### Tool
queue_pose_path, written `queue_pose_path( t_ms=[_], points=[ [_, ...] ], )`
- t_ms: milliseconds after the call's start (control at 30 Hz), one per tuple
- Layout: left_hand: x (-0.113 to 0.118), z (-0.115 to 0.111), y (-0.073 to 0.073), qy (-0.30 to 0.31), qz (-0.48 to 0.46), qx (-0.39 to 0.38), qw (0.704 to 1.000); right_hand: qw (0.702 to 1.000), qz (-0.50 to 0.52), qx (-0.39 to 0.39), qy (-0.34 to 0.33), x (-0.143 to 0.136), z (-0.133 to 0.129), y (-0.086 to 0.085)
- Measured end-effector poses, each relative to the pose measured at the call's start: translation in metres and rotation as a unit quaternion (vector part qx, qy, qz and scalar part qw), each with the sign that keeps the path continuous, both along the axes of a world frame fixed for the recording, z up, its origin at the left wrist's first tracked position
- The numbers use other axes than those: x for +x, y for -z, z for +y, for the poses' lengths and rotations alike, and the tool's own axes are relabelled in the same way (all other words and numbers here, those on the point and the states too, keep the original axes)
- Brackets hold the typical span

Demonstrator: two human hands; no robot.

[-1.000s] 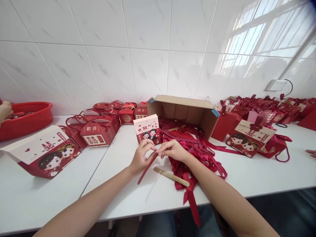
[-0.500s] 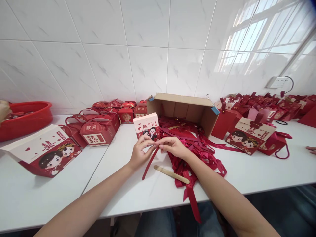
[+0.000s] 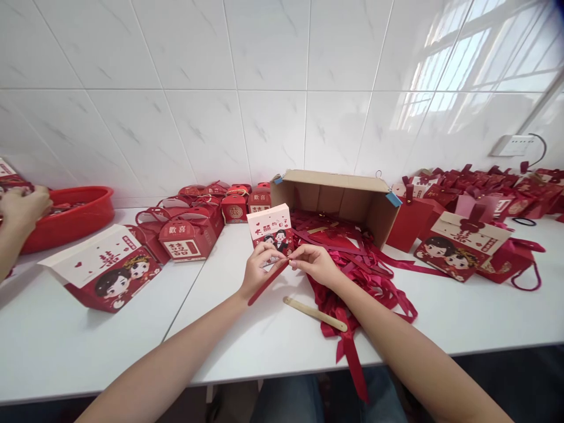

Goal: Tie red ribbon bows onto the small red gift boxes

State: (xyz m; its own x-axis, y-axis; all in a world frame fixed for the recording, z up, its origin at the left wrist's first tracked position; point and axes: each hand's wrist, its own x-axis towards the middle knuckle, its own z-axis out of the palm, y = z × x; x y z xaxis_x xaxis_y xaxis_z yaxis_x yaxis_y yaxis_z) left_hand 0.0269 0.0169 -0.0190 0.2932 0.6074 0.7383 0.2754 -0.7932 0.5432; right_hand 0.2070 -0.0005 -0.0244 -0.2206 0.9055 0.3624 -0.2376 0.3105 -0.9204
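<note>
My left hand [image 3: 259,271] pinches a narrow red strap [image 3: 266,285], whose free end slants down toward me. My right hand [image 3: 315,264] has thumb and forefinger closed at the strap's upper end, where a tiny gold-coloured bit shows. Just behind my hands stands a small red-and-white gift box [image 3: 269,226] with a printed couple, its lower part hidden by my fingers. A flat beige strap [image 3: 315,314] lies on the table below my hands. To its right is a tangled heap of dark red ribbons [image 3: 365,282], one hanging over the table edge.
A cardboard box [image 3: 339,183] lies on its side, red straps spilling out. Red gift boxes [image 3: 187,235] and a larger printed box [image 3: 110,270] stand left; more bags [image 3: 462,244] crowd the right. Another person's hand [image 3: 26,205] is by a red basin [image 3: 83,214].
The strap has swung flatter toward my left wrist, and my fingertips have parted slightly. Another person's hand with a printed red item has come in at the left. The view has shifted left.
</note>
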Motion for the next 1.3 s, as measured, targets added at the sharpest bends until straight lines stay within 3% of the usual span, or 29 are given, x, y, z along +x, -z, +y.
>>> queue_pose_path(
  t_ms=[333,533,667,767,900,967,1100,1300],
  points=[
    [0.002,-0.005,0.002,-0.015,-0.011,-0.018,1.000,0.999,0.020,-0.023,0.024,-0.006,-0.005,0.000],
    [-0.003,0.001,-0.004,0.006,0.032,0.052,0.998,0.999,0.036,-0.024,-0.003,-0.003,-0.009,-0.007],
    [-0.017,0.019,-0.008,-0.147,-0.019,0.145,0.978,0.998,0.055,-0.019,-0.002,0.001,-0.007,-0.007],
    [-0.028,0.038,-0.008,-0.221,-0.098,0.076,0.967,0.998,0.059,-0.013,-0.002,0.003,-0.005,-0.007],
    [-0.033,0.059,-0.005,-0.147,-0.152,-0.143,0.967,0.999,0.045,-0.008,-0.013,-0.001,-0.007,-0.010],
    [-0.031,0.063,-0.004,-0.096,-0.164,-0.184,0.964,0.999,0.037,-0.004,-0.016,-0.003,-0.009,-0.011],
    [-0.026,0.057,-0.007,-0.006,-0.167,-0.159,0.973,1.000,0.029,0.010,-0.003,-0.003,-0.009,-0.010],
    [-0.018,0.027,-0.019,0.021,-0.095,-0.047,0.994,0.995,-0.028,0.079,0.045,-0.001,-0.011,-0.008]
  ],
)
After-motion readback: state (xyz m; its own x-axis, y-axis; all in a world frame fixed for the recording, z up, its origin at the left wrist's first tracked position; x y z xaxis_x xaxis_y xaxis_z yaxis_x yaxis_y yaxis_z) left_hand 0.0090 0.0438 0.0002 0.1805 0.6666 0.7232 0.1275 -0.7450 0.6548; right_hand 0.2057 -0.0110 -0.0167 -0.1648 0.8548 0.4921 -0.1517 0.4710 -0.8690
